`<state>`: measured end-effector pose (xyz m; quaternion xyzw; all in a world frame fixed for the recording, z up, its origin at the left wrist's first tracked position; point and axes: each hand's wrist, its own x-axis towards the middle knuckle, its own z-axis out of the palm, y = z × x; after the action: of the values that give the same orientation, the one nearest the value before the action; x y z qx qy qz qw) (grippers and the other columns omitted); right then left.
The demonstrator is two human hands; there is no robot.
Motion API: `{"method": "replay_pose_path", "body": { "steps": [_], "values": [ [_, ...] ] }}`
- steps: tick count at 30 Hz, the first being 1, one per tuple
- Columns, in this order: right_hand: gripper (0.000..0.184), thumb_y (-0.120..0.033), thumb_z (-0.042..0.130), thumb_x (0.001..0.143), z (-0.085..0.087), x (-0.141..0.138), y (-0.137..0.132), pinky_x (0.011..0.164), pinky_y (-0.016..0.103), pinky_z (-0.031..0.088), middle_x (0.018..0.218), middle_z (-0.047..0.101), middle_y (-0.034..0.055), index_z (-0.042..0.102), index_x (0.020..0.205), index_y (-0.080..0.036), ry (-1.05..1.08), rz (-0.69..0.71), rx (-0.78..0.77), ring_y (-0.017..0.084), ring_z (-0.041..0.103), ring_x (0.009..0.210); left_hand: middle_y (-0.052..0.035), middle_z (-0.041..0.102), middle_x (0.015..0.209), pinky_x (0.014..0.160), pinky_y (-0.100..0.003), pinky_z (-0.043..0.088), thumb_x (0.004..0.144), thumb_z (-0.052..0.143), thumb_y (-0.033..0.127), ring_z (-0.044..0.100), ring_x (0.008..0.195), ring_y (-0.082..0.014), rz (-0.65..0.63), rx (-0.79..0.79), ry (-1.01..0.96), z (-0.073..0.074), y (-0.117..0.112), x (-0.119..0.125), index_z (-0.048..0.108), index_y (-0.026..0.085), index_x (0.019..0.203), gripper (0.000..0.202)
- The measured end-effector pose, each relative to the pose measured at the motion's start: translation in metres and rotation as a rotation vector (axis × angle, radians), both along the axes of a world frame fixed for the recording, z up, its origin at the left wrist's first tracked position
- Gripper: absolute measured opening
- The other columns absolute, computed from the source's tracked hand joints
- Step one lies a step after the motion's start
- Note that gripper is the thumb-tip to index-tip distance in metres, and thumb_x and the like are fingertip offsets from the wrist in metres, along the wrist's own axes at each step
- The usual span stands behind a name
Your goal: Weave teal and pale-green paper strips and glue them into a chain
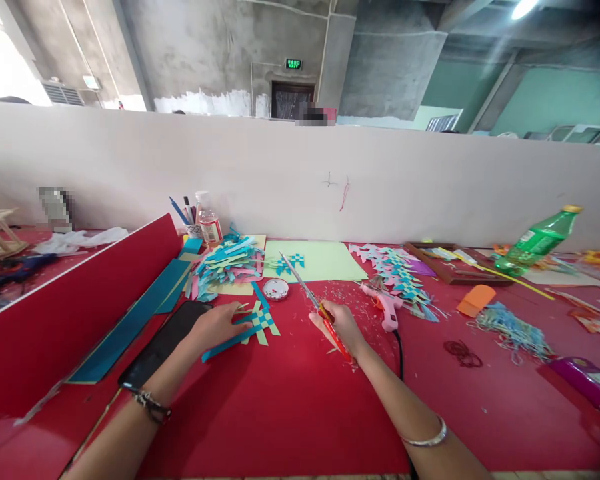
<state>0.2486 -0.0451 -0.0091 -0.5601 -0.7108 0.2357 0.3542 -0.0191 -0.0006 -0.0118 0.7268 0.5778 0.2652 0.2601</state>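
My left hand (pixel 219 328) is at a small woven piece of blue and pale-green paper strips (pixel 263 323), with its thumb and fingers closed on the left edge. Loose strip ends stick out from the weave. In my right hand (pixel 344 325) is a pair of scissors (pixel 306 291) with red-and-yellow handles. The blades look closed and point up and to the left, toward a small finished-looking woven piece (pixel 294 261) on a pale-green sheet (pixel 325 261). A round white-faced dish or dial (pixel 276 289) lies between the hands.
Cut paper strips (pixel 230 261) are heaped at the back left, near a plastic bottle (pixel 211 223). A black phone (pixel 160 340) lies under my left forearm. Right of the scissors are a pink glue gun (pixel 387 308) and woven fish-like pieces (pixel 397 270). A green bottle (pixel 540 243) leans farther right.
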Motion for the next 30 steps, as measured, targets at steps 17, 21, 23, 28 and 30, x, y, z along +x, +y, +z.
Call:
{"method": "replay_pose_path", "body": {
  "steps": [17, 21, 23, 28, 30],
  "values": [
    [0.035, -0.045, 0.043, 0.075, 0.0, 0.002, 0.0, 0.045, 0.021, 0.02, 0.052, 0.03, -0.0058, 0.028, 0.056, -0.02, 0.085, -0.014, 0.023, 0.008, 0.03, 0.047, -0.001, 0.058, 0.058, 0.05, -0.021, 0.031, 0.071, 0.052, 0.038, 0.048, 0.053, -0.0144, -0.401, -0.165, -0.151, 0.014, -0.043, 0.024, 0.065, 0.018, 0.067, 0.024],
    [0.033, -0.044, 0.043, 0.075, -0.002, 0.003, 0.0, 0.044, 0.021, 0.02, 0.051, 0.03, -0.0061, 0.03, 0.058, -0.02, 0.103, 0.0, 0.005, 0.008, 0.029, 0.046, -0.0087, 0.062, 0.088, 0.071, -0.03, 0.039, 0.076, 0.04, 0.046, 0.055, 0.081, -0.0243, -0.132, -0.044, 0.015, 0.002, -0.021, 0.017, 0.06, 0.017, 0.094, 0.04],
    [0.033, -0.044, 0.044, 0.074, -0.003, 0.003, 0.001, 0.044, 0.021, 0.02, 0.051, 0.03, -0.0062, 0.029, 0.058, -0.02, 0.108, -0.002, 0.013, 0.008, 0.029, 0.046, -0.0138, 0.055, 0.106, 0.084, -0.038, 0.034, 0.076, 0.04, 0.047, 0.048, 0.099, -0.0294, -0.023, 0.038, 0.188, -0.001, -0.014, 0.015, 0.053, 0.015, 0.109, 0.047],
    [0.035, -0.044, 0.046, 0.073, -0.002, 0.003, 0.001, 0.044, 0.021, 0.019, 0.05, 0.028, -0.0064, 0.028, 0.055, -0.019, 0.104, -0.011, 0.04, 0.008, 0.03, 0.045, -0.0094, 0.038, 0.125, 0.095, -0.046, 0.021, 0.076, 0.04, 0.048, 0.028, 0.117, -0.03, -0.19, 0.219, 0.496, 0.001, -0.032, 0.031, 0.047, 0.025, 0.115, 0.046],
    [0.034, -0.043, 0.047, 0.073, -0.002, 0.003, 0.001, 0.044, 0.021, 0.019, 0.049, 0.028, -0.0065, 0.029, 0.055, -0.019, 0.113, -0.009, 0.04, 0.007, 0.03, 0.045, -0.0066, 0.041, 0.12, 0.094, -0.046, 0.022, 0.073, 0.044, 0.051, 0.03, 0.115, -0.0287, -0.333, 0.196, 0.5, 0.002, -0.044, 0.041, 0.049, 0.027, 0.11, 0.045]
  ]
}}
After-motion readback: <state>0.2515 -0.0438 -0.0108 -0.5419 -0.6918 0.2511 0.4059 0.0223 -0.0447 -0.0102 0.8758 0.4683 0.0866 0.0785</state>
